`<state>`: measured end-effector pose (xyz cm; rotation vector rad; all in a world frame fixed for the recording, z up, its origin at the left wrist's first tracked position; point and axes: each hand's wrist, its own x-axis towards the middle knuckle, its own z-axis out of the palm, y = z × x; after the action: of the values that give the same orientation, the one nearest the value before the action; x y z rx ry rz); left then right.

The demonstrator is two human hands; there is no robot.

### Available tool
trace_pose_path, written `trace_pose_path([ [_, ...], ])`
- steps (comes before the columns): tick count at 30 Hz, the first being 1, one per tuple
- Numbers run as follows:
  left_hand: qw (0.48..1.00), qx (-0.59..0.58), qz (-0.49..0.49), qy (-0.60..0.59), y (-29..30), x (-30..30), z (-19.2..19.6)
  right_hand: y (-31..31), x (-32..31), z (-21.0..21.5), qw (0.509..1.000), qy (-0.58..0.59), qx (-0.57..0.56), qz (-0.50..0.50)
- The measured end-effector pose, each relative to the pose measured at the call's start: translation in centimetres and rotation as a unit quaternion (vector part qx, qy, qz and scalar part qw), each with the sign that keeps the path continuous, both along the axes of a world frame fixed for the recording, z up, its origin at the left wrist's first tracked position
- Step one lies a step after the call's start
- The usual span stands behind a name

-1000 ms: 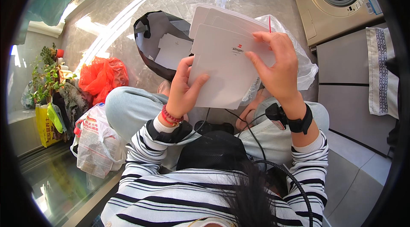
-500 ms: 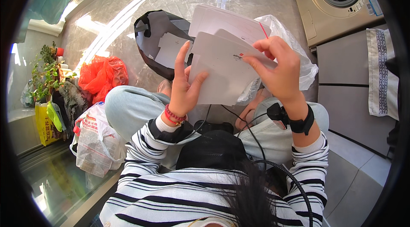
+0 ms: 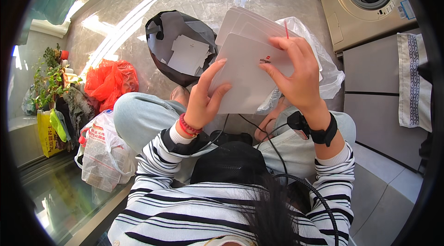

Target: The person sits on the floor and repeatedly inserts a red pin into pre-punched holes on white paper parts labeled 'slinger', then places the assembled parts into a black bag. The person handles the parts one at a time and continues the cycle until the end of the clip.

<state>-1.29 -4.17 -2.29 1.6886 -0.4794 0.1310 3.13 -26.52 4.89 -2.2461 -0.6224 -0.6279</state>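
Note:
A fanned stack of white rounded-corner cards (image 3: 249, 79) is held up in front of me, the front one with a small red and black mark. My left hand (image 3: 203, 93) grips the stack's left edge, thumb on the front and fingers at the side. My right hand (image 3: 296, 68) holds the right side, thumb beside the mark and fingers along the upper edge. A thin red strip (image 3: 286, 30) stands up above my right fingers. Beyond my left hand, an open dark bag with a grey lining (image 3: 159, 54) holds more white pieces (image 3: 188, 55).
Behind the stack on the right lies a clear plastic bag (image 3: 330, 77). Left of my knee are a red plastic bag (image 3: 111, 82), a white printed bag (image 3: 106, 158) and a leafy plant (image 3: 48, 77). A washing machine (image 3: 340, 15) stands at the far right, and black cables (image 3: 277, 151) cross my lap.
Both hands and the stack have shifted slightly right. My right fingers have spread over the front card's upper right, and the cards behind are fanned differently. More of the dark bag's contents shows.

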Motion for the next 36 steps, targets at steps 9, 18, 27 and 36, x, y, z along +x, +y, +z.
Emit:
trace_pose_path([
  [9,0.988,-0.134,0.062,0.055,-1.1,0.0,0.5,0.1,-0.4,-0.4,0.984,-0.155,-0.023,0.085],
  [18,0.971,-0.106,0.043,0.209,-0.6,0.5,1.0,-0.2,0.3,0.2,0.981,-0.196,-0.002,0.011],
  [27,0.975,-0.1,0.078,0.184,-0.9,0.8,1.0,3.0,-1.8,-1.6,0.99,0.142,0.011,0.003],
  [36,0.957,-0.179,0.11,0.199,-0.9,1.1,1.1,-0.1,-0.2,-0.2,0.994,0.084,0.001,-0.074],
])
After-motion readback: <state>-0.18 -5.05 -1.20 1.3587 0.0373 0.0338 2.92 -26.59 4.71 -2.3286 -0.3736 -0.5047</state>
